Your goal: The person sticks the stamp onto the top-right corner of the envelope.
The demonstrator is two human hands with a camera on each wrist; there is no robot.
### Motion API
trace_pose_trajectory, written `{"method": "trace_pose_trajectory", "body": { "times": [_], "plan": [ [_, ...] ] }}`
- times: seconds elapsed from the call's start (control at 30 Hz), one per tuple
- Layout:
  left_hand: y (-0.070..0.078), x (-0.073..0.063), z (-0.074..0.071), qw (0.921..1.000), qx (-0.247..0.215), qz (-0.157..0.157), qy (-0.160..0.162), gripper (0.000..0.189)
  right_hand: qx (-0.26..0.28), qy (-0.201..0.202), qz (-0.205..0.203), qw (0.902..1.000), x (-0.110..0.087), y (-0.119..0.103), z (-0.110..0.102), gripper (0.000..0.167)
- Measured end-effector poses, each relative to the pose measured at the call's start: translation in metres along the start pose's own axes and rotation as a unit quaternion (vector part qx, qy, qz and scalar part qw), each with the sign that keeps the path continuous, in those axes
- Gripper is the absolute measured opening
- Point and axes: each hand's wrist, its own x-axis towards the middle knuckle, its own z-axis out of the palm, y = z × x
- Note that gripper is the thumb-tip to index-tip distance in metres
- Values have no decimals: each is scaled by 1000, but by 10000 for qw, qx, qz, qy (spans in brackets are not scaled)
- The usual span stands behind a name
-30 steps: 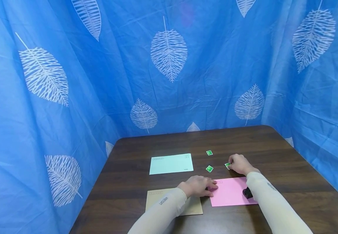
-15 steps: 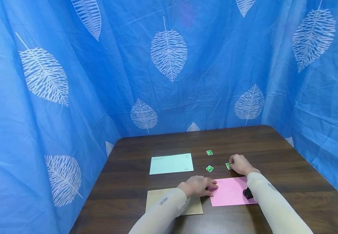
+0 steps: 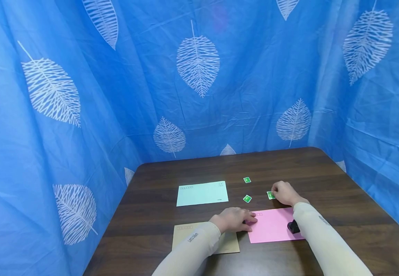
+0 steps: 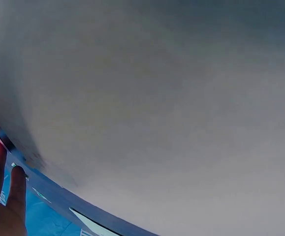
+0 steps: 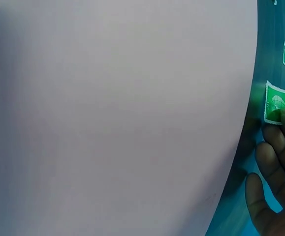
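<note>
A green postage stamp with a white perforated edge [image 3: 270, 195] is pinched by one corner in my right hand [image 3: 286, 193], beyond the pink envelope. The right wrist view shows the thumb across a corner of this stamp [image 5: 276, 102], the other fingers spread below. My left hand [image 3: 233, 219] rests with extended fingers on the left end of the pink envelope [image 3: 272, 226]. Under the left wrist and sleeve lies a tan envelope [image 3: 182, 233], partly hidden. The left wrist view is mostly filled by sleeve, with a few fingers [image 4: 18, 189] at the lower left.
Two more green stamps lie on the dark wooden table [image 3: 144, 214]: one farther back [image 3: 247, 179], one nearer [image 3: 247, 198]. To their left is a mint-green envelope [image 3: 202, 194]. A small black device [image 3: 293, 226] sits at the right forearm. Blue curtains [image 3: 241, 76] surround the table.
My right hand has shifted slightly right, and the pinched stamp has moved with it and turned a little straighter. The left hand stays on the pink envelope.
</note>
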Motion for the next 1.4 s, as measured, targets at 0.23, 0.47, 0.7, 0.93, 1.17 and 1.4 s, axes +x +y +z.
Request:
{"method": "trace_pose_trajectory", "body": {
  "times": [0.23, 0.47, 0.7, 0.93, 1.17, 1.4],
  "plan": [
    [0, -1, 1, 10000, -46, -14, -1, 43, 130, -76, 49, 9999, -1, 1, -1, 12],
    [0, 0, 3, 10000, -86, -5, -28, 43, 222, -178, 75, 9996, -3, 3, -2, 11],
    [-1, 1, 6, 9999, -128, 12, -23, 43, 315, -229, 167, 9991, -5, 4, -3, 11],
    [-1, 0, 4, 9998, -176, -33, -38, 43, 392, -154, 148, 9990, -5, 6, -5, 12],
    [-3, 0, 3, 9998, -220, -31, -23, 44, 494, -176, 183, 9985, -6, 7, -8, 12],
    [-4, 1, 1, 9998, -182, -48, -81, 44, 585, -218, 116, 9980, -7, 9, -12, 13]
  ]
}}
